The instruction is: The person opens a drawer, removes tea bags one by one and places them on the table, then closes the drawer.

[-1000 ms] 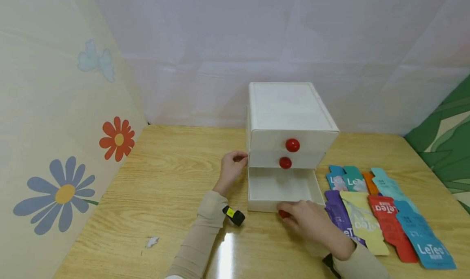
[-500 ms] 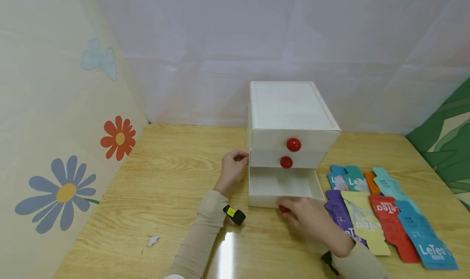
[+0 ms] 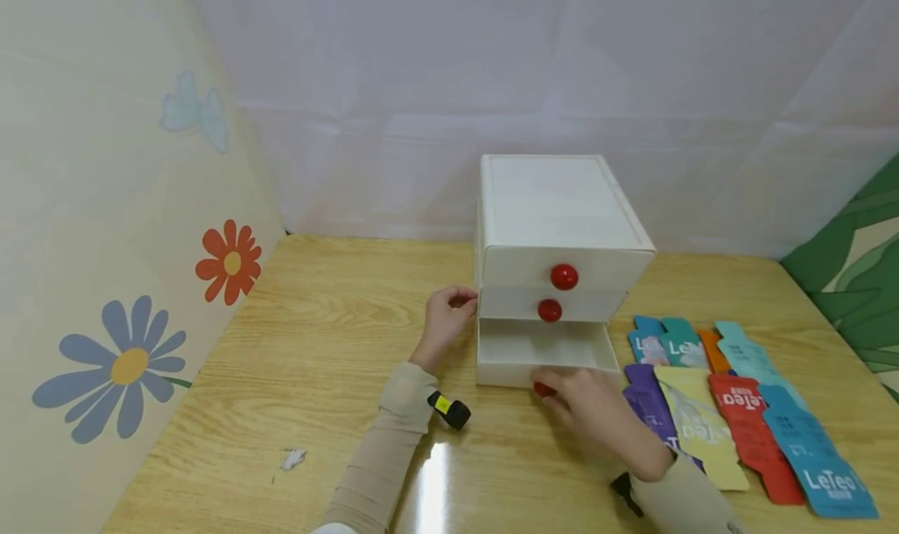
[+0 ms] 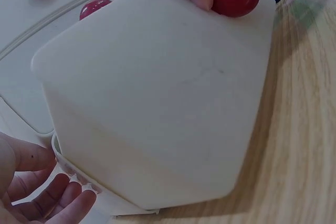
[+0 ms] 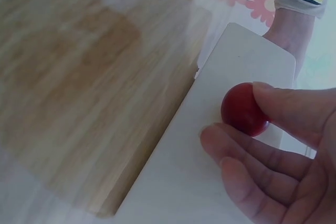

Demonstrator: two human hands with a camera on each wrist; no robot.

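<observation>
a person's right hand (image 3: 597, 417) pinches the red knob (image 3: 542, 389) of the bottom drawer (image 3: 544, 354), thumb on one side and fingers curled round the other, as the right wrist view shows plainly; that grip is what gives purchase on the drawer front. the drawer stands part-way out of the white cabinet (image 3: 558, 237), on the near side of it, and as much of its white floor as shows is bare.

at the cabinet's near left corner the left hand (image 3: 444, 323) rests against the side wall, level with the middle drawer, likely there to brace the light plastic unit so it does not slide on the table (image 3: 316, 362). its fingers look loosely bent and hold nothing, though the left wrist view catches only the fingertips (image 4: 63, 198) beside the housing, so how firmly they press cannot be told. a small black wrist device with a yellow tag (image 3: 449, 411) sits on the beige sleeve, on the near side of the cabinet's left corner.

just right of the cabinet a row of coloured tea sachets (image 3: 730, 409) lies flat and overlapping on the table, within easy reach of the right hand and close to the open drawer.

above the open drawer, the middle knob (image 3: 549, 310) and top knob (image 3: 564, 276) sit on drawers that are pushed in. behind the cabinet hangs a pale curtain (image 3: 492, 89); to its left stands a wall panel with painted flowers (image 3: 228, 262).
</observation>
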